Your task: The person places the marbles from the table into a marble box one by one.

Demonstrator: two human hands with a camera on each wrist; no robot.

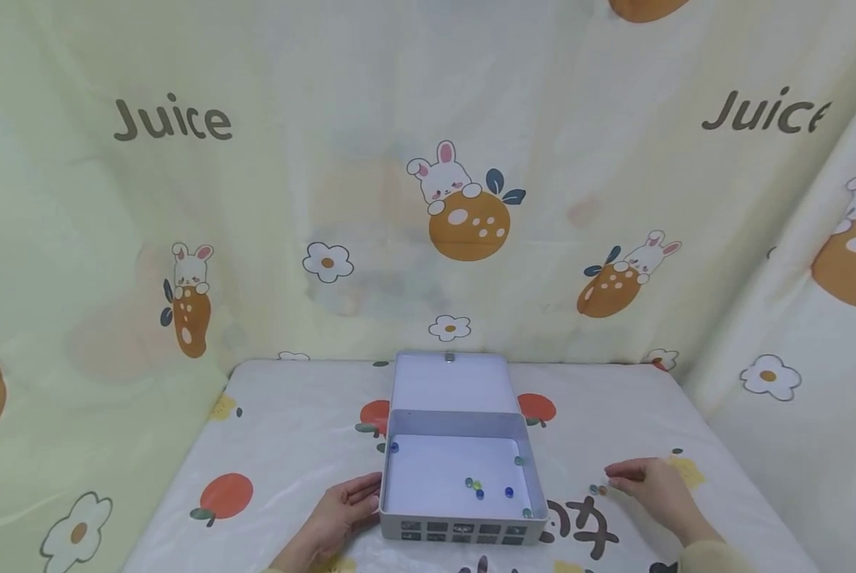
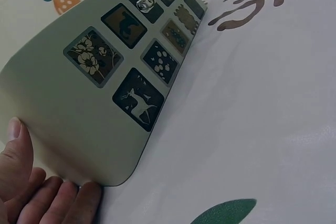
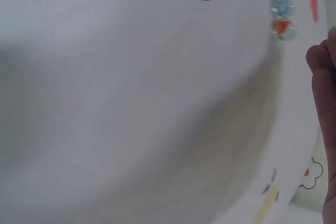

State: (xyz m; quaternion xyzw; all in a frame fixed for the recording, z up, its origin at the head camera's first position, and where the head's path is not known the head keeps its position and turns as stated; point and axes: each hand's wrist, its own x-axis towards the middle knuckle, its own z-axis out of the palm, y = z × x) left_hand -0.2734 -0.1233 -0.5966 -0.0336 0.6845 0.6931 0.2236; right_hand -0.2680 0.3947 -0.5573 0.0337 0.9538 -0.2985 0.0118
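Observation:
A shallow light-coloured box (image 1: 464,519) stands with its lid (image 1: 453,383) tilted back. Several glass marbles lie inside, among them a blue marble (image 1: 509,493) and a yellow-green marble (image 1: 476,485). My left hand (image 1: 340,509) rests beside the box's left wall, with its thumb (image 2: 20,135) and fingertips at the box's rounded corner. To the right of the box, my right hand (image 1: 653,489) hovers with thumb and index fingertips close together, just beside a bluish marble (image 3: 283,7) and an orange-and-clear marble (image 3: 284,28) on the cloth. I cannot tell whether a marble is between those fingertips.
A white printed cloth (image 1: 292,446) covers the table under the box. Patterned curtains (image 1: 270,199) hang behind the table and at both sides. A metal clasp (image 2: 146,3) sits on the box's front, among small square pictures.

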